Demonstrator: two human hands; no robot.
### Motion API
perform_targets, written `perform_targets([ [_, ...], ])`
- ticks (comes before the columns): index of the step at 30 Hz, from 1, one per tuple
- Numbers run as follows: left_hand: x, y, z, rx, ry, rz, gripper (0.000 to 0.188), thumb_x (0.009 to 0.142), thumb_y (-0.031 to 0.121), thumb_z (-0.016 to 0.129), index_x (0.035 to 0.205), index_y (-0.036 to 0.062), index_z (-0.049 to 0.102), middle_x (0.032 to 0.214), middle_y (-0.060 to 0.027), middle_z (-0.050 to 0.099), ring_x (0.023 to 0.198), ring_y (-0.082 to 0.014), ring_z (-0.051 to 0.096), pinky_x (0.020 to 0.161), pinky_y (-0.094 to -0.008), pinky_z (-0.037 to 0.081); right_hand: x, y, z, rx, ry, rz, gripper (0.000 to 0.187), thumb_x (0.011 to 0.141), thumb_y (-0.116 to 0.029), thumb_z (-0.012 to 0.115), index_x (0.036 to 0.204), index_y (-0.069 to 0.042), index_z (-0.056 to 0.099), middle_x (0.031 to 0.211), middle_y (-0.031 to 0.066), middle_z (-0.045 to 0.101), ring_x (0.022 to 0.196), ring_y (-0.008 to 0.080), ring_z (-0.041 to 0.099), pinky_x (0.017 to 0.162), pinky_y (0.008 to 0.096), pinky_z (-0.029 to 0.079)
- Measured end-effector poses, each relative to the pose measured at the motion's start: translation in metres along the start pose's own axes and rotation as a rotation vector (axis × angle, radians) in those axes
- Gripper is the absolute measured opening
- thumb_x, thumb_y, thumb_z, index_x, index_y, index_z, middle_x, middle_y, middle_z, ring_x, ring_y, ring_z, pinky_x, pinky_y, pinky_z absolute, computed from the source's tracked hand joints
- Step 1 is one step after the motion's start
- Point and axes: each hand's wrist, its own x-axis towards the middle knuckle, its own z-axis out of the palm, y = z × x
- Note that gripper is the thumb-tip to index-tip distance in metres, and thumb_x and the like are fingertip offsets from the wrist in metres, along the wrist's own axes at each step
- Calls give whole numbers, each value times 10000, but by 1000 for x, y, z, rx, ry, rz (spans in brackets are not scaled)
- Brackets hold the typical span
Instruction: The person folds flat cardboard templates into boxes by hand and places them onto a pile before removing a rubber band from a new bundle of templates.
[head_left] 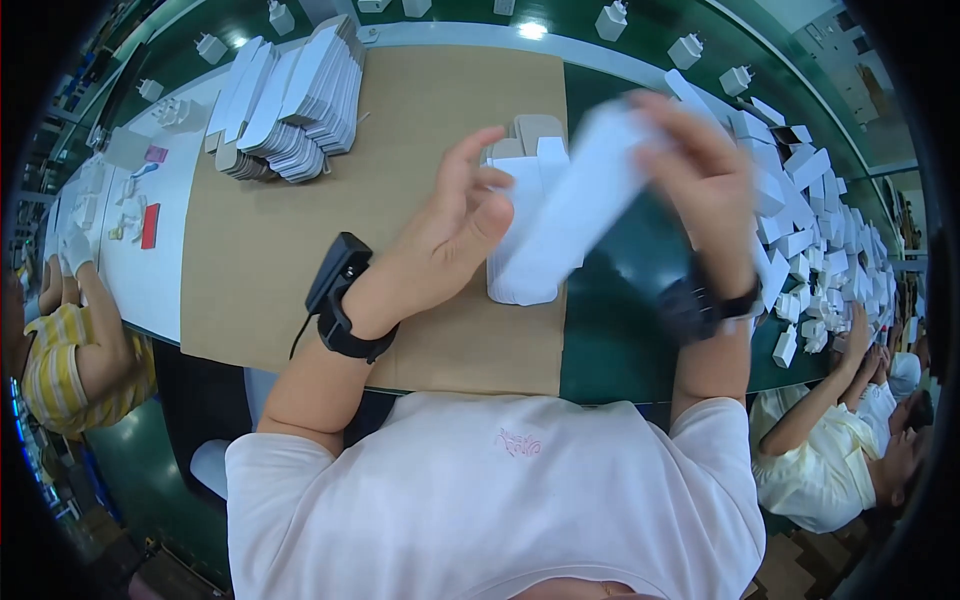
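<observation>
My right hand (695, 165) is raised at the right side of the cardboard sheet, its fingers closed on the upper end of a white folding box (590, 190). Motion blurs the box and that hand, so I cannot tell whether it is flat or folded up. Beneath it lies a small stack of flat white box blanks (508, 172), with grey-brown undersides showing at the far end. Just left of that stack is my left hand (455, 230), its fingers apart and holding nothing. Both wrists wear black bands, the left one with a black device and cable.
A tall stack of flat white blanks (300, 95) stands on the brown cardboard sheet (390, 130) at the far left. Many folded white boxes (800, 215) are heaped at right. White plug adapters (686, 50) line the far green surface. People sit at both sides.
</observation>
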Motion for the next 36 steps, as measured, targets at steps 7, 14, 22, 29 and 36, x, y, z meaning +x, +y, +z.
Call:
perform_targets([
  [7, 7, -11, 10, 850, 165, 86, 645, 705, 233, 713, 1236, 26, 411, 1135, -226, 407, 1060, -381, 398, 918, -425, 358, 6, 11, -123, -900, 456, 50, 297, 862, -206, 564, 1137, -97, 599, 1003, 77, 638, 843, 138, 601, 723, 237, 456],
  [14, 5, -24, 12, 901, 217, 48, 725, 663, 261, 755, 1255, 71, 383, 1211, -191, 357, 1126, -388, 349, 951, -445, 329, 2, 40, 26, -491, -384, 136, 249, 747, -134, 645, 932, -47, 502, 656, 140, 613, 606, 250, 605, 559, 314, 452],
  [22, 6, -22, 14, 873, 168, 62, 692, 686, 235, 743, 1246, 40, 386, 1199, -192, 375, 1119, -374, 357, 948, -420, 339, -19, 15, 40, -719, -198, -21, 152, 751, -77, 620, 877, -44, 542, 671, 182, 592, 652, 342, 602, 561, 381, 473],
  [29, 2, -26, 14, 937, 148, 89, 640, 717, 224, 719, 1218, -50, 429, 1156, -206, 423, 1063, -364, 399, 924, -407, 354, -28, 16, 57, -808, -255, -122, 113, 717, -50, 607, 797, -20, 533, 732, 170, 576, 672, 335, 580, 576, 395, 465],
  [36, 6, -26, 12, 867, 153, 159, 686, 690, 227, 733, 1217, -62, 401, 1129, -228, 430, 1020, -382, 400, 902, -420, 355, -25, 9, 55, -686, 2, -360, 165, 686, -7, 641, 832, -42, 574, 769, 105, 581, 658, 275, 553, 566, 337, 449],
])
